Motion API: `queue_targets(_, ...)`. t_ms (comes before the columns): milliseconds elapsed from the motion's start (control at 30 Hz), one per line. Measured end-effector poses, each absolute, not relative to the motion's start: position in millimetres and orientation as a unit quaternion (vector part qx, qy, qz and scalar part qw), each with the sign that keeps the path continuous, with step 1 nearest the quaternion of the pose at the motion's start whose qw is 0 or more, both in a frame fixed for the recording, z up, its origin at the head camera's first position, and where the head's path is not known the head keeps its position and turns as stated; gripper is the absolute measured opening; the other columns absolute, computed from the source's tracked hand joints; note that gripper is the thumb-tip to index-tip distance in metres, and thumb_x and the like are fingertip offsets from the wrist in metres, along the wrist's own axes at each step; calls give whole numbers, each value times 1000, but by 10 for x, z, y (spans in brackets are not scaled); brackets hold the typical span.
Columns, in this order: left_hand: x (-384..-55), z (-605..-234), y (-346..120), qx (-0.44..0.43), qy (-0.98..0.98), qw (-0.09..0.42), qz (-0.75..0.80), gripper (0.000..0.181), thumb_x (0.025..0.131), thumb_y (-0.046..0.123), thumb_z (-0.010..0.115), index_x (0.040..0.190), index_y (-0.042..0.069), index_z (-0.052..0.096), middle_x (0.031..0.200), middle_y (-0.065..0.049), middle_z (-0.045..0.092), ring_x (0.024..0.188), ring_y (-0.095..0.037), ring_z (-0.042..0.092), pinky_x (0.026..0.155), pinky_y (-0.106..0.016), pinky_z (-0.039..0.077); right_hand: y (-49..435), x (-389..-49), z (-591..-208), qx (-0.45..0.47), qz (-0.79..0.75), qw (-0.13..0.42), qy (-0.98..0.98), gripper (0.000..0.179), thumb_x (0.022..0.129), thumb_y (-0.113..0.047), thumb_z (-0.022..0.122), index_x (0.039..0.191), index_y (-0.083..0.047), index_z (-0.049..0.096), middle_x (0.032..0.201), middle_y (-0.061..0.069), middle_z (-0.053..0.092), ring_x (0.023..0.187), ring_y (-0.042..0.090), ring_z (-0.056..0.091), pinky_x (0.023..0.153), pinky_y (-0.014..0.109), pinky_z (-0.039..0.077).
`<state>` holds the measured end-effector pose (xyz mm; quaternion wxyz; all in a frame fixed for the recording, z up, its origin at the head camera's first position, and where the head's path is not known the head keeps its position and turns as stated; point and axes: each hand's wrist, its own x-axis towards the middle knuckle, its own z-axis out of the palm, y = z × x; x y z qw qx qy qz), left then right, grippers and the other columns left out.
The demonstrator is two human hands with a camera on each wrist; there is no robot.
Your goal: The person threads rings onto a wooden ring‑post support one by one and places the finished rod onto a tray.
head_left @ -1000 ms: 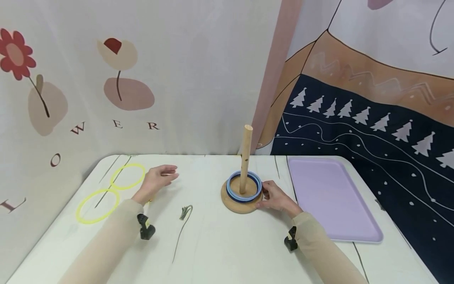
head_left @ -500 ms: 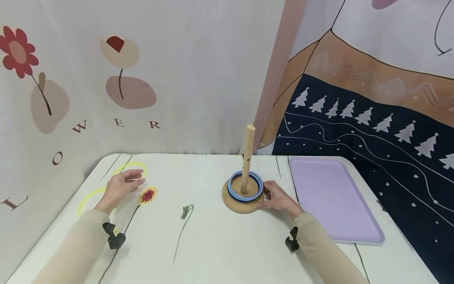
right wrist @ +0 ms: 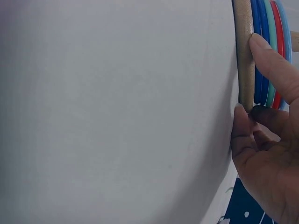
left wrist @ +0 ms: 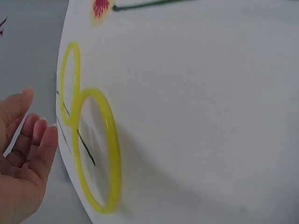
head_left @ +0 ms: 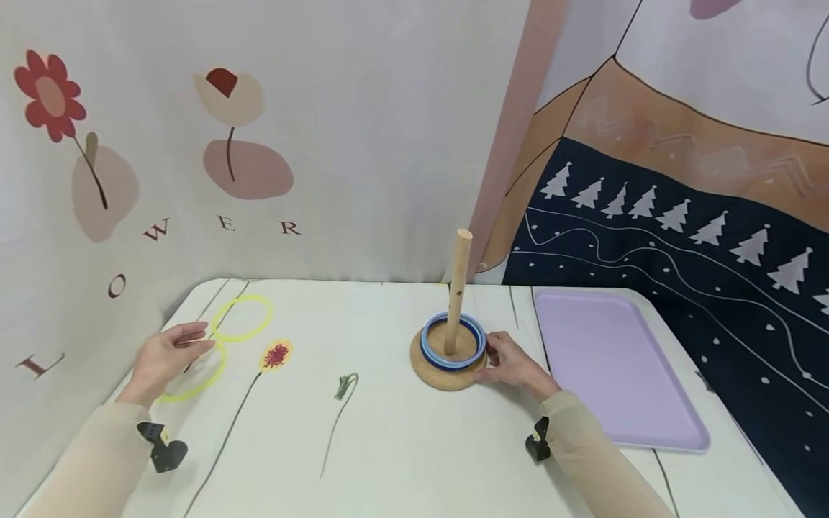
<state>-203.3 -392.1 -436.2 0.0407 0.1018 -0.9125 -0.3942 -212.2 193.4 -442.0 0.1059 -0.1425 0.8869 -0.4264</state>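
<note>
My left hand [head_left: 165,360] hovers over the nearer yellow ring [left wrist: 114,149], fingers loosely bent and holding nothing. In the left wrist view it stays apart from that ring. A second yellow ring [head_left: 268,316] lies just behind the first. Right of centre stands a wooden ring-toss stand, with an upright peg [head_left: 458,288] on a round base [head_left: 432,375]. Stacked around the peg are several rings; dark blue, green, red [right wrist: 279,56] and light blue show in the right wrist view. My right hand [head_left: 514,363] grips the base's right edge between thumb and fingers.
A purple tray [head_left: 602,367] lies flat at the right of the table. The white tablecloth carries a printed red and yellow flower [head_left: 276,355] and a green bud [head_left: 343,387]. Patterned curtains rise behind the table's back edge and along its sides.
My left hand has moved left, from beside the far yellow ring to above the nearer one. The right hand keeps its grip on the base, and the head view has shifted slightly.
</note>
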Motion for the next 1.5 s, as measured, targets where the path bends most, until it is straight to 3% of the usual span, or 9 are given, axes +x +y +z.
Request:
queue_targets(133,-1867,-4201,-3860,117,-921,30,-369,65,87,36,66,134,-4,45,127,-25,53,106,-28,54,67,-21,49,1953,-2116,-4437,-148,-426,106,886,69,73,-11,80,132,6,47,113,18,41,89,21,43,70,24,40)
queue_targets(233,-1769,-4134,-3841,136,-927,26,-349,60,90,29,63,134,-7,44,130,-30,48,110,-39,49,70,-24,46,1956,-2116,-4448,-152,-428,107,885,69,73,-11,80,131,6,47,112,18,40,89,22,42,70,24,40)
queue_targets(533,-1672,-4138,-3950,148,-936,36,-319,58,89,26,64,131,-9,46,128,-33,48,110,-43,48,71,-30,42,1966,-2118,-4439,-144,-430,112,884,65,74,-12,80,129,4,49,115,18,40,92,22,42,73,27,41)
queue_targets(700,-1628,-4172,-4001,172,-935,38,-309,55,88,18,64,131,-11,44,129,-34,46,112,-46,46,78,-45,44,1962,-2115,-4428,-136,-429,112,886,68,73,-10,80,132,5,47,117,19,40,93,23,43,74,27,41)
queue_targets(1133,-1583,-4344,-4115,239,-918,23,-317,58,83,5,64,134,-10,40,131,-36,41,118,-49,31,94,-61,26,1932,-2120,-4426,-129,-431,119,885,69,73,-11,80,133,2,47,119,19,40,94,23,43,75,26,42)
queue_targets(1333,-1582,-4330,-4082,250,-913,28,-322,56,83,-1,62,133,-11,39,129,-36,42,121,-51,26,95,-61,22,1933,-2133,-4429,-130,-429,117,886,72,73,-10,80,134,4,46,120,20,40,95,23,45,78,27,44)
queue_targets(1500,-1564,-4271,-4023,255,-916,29,-309,48,83,-2,60,126,-15,43,119,-36,49,111,-49,32,88,-56,28,1937,-2123,-4427,-132,-429,116,886,72,73,-9,80,134,6,45,119,20,41,95,23,45,77,26,44)
